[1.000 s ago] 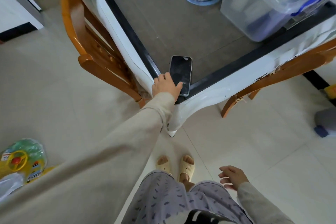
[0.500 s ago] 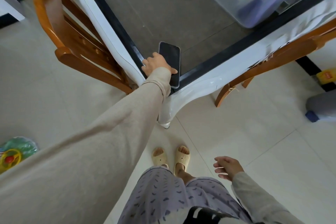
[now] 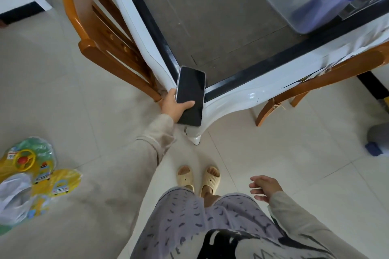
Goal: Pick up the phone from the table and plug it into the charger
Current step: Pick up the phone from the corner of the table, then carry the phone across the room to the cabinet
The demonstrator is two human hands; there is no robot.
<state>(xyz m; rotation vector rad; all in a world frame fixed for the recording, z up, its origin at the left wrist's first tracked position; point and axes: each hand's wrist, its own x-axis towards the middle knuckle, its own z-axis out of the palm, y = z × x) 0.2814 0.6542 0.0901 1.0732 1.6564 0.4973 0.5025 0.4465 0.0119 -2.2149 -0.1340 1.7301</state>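
On the counter (image 3: 221, 27), a clear lidded storage box (image 3: 311, 0) holds blurred items. At its near corner, the left hand (image 3: 174, 105) fingers grip the phone (image 3: 190, 95); the right hand (image 3: 264, 187) hangs loosely spread.

Beige long sleeves (image 3: 151, 149), grey-lilac patterned trousers (image 3: 202, 216) (small dark marks), cream slippers (image 3: 197, 176).

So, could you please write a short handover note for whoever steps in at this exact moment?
Left hand: shut on the phone, thumb across its dark screen, held screen-up at the table corner.
Right hand: open, holding nothing, low beside the legs.
Done: the phone is picked up.
Left: plug it in. No charger or cable is in view, so find it first.
Note: a wooden chair stands close on the left, and toy packets lie on the floor.
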